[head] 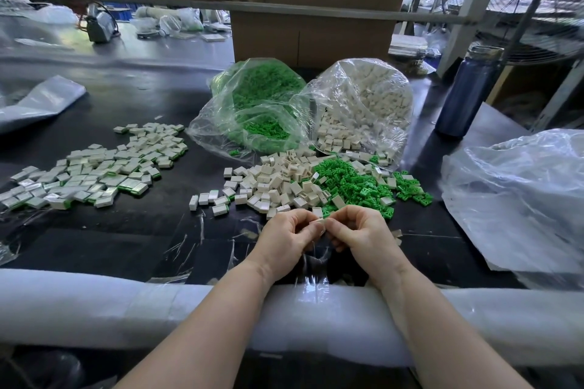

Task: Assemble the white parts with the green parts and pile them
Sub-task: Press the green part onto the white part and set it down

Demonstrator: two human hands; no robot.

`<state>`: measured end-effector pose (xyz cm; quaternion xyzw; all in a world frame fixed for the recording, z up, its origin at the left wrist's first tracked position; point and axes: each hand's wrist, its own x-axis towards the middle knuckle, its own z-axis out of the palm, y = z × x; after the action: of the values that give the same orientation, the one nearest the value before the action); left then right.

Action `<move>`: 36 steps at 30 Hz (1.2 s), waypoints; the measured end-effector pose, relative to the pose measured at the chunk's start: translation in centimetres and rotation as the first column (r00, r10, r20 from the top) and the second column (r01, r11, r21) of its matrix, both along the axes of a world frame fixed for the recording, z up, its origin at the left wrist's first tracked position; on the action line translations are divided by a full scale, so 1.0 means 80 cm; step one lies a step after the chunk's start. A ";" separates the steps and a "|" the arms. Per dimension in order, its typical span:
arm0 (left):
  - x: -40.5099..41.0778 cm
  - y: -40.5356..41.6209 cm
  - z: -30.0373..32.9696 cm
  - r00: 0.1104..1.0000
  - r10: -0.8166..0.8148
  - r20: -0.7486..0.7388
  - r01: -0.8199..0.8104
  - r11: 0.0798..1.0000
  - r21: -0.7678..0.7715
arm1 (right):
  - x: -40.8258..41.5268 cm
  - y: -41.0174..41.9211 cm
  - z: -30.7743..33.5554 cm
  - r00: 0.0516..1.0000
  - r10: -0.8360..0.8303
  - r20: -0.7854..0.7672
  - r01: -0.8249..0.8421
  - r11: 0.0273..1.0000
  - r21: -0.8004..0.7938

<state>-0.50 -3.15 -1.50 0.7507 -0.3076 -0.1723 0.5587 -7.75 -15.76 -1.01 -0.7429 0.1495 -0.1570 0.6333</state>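
Both hands met just above the near edge of the black worktop (126, 230), directly in front of the loose parts. The left hand (286, 238) and the right hand (358, 235) had their fingers curled, thumbs and forefingers pinching a single small white part (319, 222) between them. Whether a green piece was already seated in it could not be told; the fingers hid most of it.

The step in hand looked like the joining itself: pressing a green insert into a white housing. Just beyond the hands lay the feed stock, a spill of loose white parts (275, 180) touching a spill of loose green parts (350, 181), both running out of two open clear bags, the green-part bag (256, 104) and the white-part bag (363, 104). Well off to the left sat the pile of finished pieces (94, 167), white with green edges showing, and a few more finished ones (211, 199) lay nearer.

The next move probably called for a firm squeeze until the pieces sat flush, then a reach leftward to drop the finished piece on the pile.
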 end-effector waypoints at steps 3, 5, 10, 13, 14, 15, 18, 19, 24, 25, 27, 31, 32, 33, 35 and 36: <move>-0.002 -0.002 0.001 1.000 0.021 -0.018 -0.022 0.999 -0.039 | 0.000 0.000 0.000 0.999 -0.015 0.039 0.014 0.999 0.039; -0.003 -0.003 0.001 1.000 0.018 -0.024 -0.019 0.999 -0.046 | 0.000 -0.001 0.000 0.999 -0.014 0.053 0.012 0.999 0.044; -0.004 -0.002 0.000 1.000 0.031 0.002 -0.031 0.999 -0.021 | -0.001 -0.002 -0.001 0.997 0.021 0.070 -0.023 0.999 0.029; -0.003 -0.001 0.001 0.999 0.037 0.004 -0.037 0.999 -0.007 | -0.001 -0.002 -0.001 0.996 0.049 0.073 -0.050 0.999 0.018; -0.003 -0.001 0.002 0.999 0.036 -0.006 -0.036 0.999 -0.012 | -0.001 -0.002 -0.001 0.996 0.053 0.077 -0.055 0.998 0.023; -0.003 -0.001 0.002 0.999 0.033 -0.014 -0.033 0.999 -0.021 | 0.000 -0.002 -0.001 0.995 0.052 0.085 -0.054 0.998 0.032; -0.004 -0.001 0.004 0.999 0.015 -0.033 -0.017 0.997 -0.072 | 0.001 -0.002 -0.003 0.995 0.021 0.101 -0.028 0.997 0.078; -0.004 -0.002 0.005 0.999 0.012 -0.034 -0.015 0.996 -0.084 | 0.002 -0.002 -0.004 0.996 0.019 0.092 -0.027 0.995 0.093; -0.005 -0.001 0.008 1.000 0.006 0.026 -0.003 0.995 -0.097 | 0.003 0.001 -0.004 0.991 0.134 0.028 -0.136 0.988 0.069; -0.005 0.000 0.009 0.999 -0.001 0.038 0.005 0.996 -0.085 | 0.003 0.001 -0.004 0.988 0.155 0.028 -0.156 0.985 0.071; -0.007 0.000 0.011 0.999 -0.016 0.050 0.019 0.998 -0.065 | 0.003 0.000 -0.003 0.985 0.171 0.037 -0.174 0.982 0.080; -0.008 0.001 0.013 0.999 -0.047 0.023 0.048 0.996 -0.069 | 0.003 -0.002 -0.005 0.981 0.190 0.036 -0.193 0.976 0.102; -0.009 0.001 0.014 0.999 -0.050 0.018 0.051 0.996 -0.071 | 0.003 -0.002 -0.005 0.980 0.195 0.034 -0.198 0.975 0.102; -0.009 0.001 0.014 0.999 -0.050 0.016 0.051 0.996 -0.072 | 0.003 -0.001 -0.005 0.979 0.199 0.032 -0.201 0.974 0.103; -0.009 0.001 0.014 0.999 -0.047 0.016 0.048 0.996 -0.074 | 0.003 -0.001 -0.004 0.978 0.205 0.030 -0.207 0.973 0.103; -0.009 0.001 0.014 0.999 -0.046 0.015 0.047 0.996 -0.075 | 0.003 0.000 -0.004 0.978 0.204 0.032 -0.207 0.973 0.106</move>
<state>-1.20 -3.10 -0.37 0.7229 -0.3350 -0.1684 0.5804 -7.52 -15.76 -1.31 -0.7172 0.0735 -0.0900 0.6871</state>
